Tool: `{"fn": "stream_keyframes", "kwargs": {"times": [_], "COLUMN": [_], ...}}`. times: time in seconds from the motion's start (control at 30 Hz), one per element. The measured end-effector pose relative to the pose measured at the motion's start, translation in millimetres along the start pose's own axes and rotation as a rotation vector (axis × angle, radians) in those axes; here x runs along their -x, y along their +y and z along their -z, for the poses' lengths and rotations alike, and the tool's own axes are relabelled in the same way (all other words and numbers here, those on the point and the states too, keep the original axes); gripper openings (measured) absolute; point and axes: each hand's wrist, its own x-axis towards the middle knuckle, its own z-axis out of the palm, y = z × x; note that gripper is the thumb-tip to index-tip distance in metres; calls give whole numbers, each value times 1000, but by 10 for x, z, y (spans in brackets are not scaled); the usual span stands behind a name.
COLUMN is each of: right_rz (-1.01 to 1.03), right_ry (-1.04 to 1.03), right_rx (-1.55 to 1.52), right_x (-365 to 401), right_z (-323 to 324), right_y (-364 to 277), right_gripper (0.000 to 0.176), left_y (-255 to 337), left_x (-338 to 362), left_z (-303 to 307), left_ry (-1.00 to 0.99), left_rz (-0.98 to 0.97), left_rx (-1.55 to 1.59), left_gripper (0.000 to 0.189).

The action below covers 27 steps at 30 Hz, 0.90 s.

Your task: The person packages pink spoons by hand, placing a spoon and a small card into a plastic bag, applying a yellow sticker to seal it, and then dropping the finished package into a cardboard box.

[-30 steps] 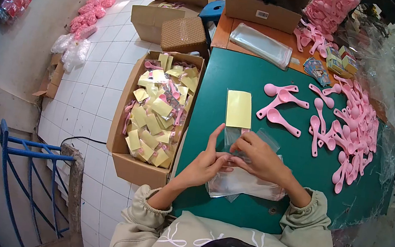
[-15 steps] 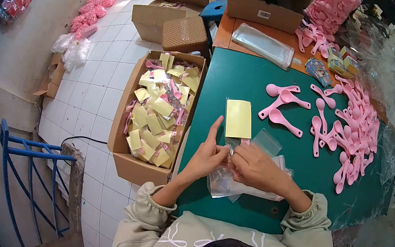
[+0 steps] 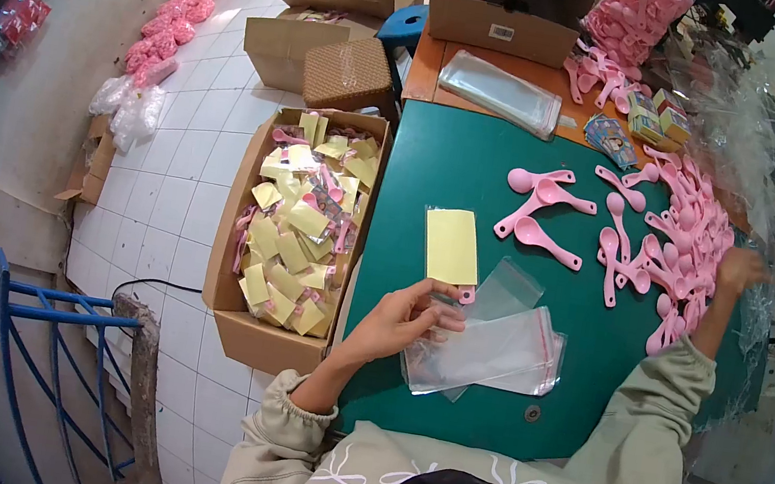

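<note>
A clear plastic packet with a yellow card [image 3: 451, 246] lies on the green table, the end of a pink handle showing at its near end. My left hand [image 3: 404, 322] is closed at that near end, fingers curled over the plastic. Beneath and beside those fingers are flat clear plastic bags [image 3: 501, 352], overlapping one another. My right hand [image 3: 743, 270] is at the table's right side, by the outer edge of a heap of pink measuring spoons [image 3: 692, 225]; motion blurs its fingers. Several loose pink spoons [image 3: 551, 243] lie beyond the packet.
Left of the table, a cardboard box [image 3: 268, 349] holds many yellow-card packets. At the back are a stack of clear bags [image 3: 497, 94], small picture cards [image 3: 610, 140], and an open brown box [image 3: 504, 11]. A blue metal railing [image 3: 65, 316] stands at the lower left.
My right hand has left the packet and swung right to the spoon heap. My left hand remains at the packet's near end, its index finger now bent. The view has shifted slightly.
</note>
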Motion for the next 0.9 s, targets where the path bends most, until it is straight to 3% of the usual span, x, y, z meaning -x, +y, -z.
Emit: {"fn": "stream_keyframes", "kwargs": {"times": [0.03, 0.1, 0.17, 0.2, 0.27, 0.37, 0.47, 0.57, 0.7, 0.77, 0.87, 0.9], "right_rz": [26, 256, 503, 610, 679, 984, 864, 732, 606, 564, 185, 149], "right_ry": [106, 45, -343, -625, -556, -285, -371, -451, -662, -728, -884, -901], "right_rx": [175, -28, -431, -733, -824, -736, -893, -1056, -1188, -1209, -1412, -1406], "right_x": [121, 449, 896, 1081, 1504, 1671, 1713, 1763, 1740, 1721, 1804, 1820], "right_z": [109, 381, 486, 437, 363, 80, 71, 94, 151, 164, 121, 107], "right_y": [-191, -991, -1764, -2018, -2501, -2581, -2593, -2590, -2522, -2500, -2559, -2563], "right_gripper": [29, 40, 52, 68, 54, 37, 13, 16, 17, 14, 10, 9], "left_y": [10, 20, 57, 95, 121, 159, 135, 127, 146, 122, 65, 38], "left_x": [-16, -40, -56, -47, 1, 105, 306, 314, 251, 228, 204, 193], "left_z": [-1, -8, -30, -63, -80, -69, -115, -170, -205, -237, -226, -210], "left_ry": [1, 5, -7, -12, -29, -53, 22, 185, 290, 349, 392, 398], "left_rz": [0, -48, -82, -96, -112, -111, -62, -102, -236, -258, -251, -244], "left_rx": [-8, -28, 22, 88, 107, 73, 176, -367, -703, -651, -570, -542], "left_gripper": [25, 23, 22, 22, 22, 23, 28, 30, 19, 16, 16, 17]}}
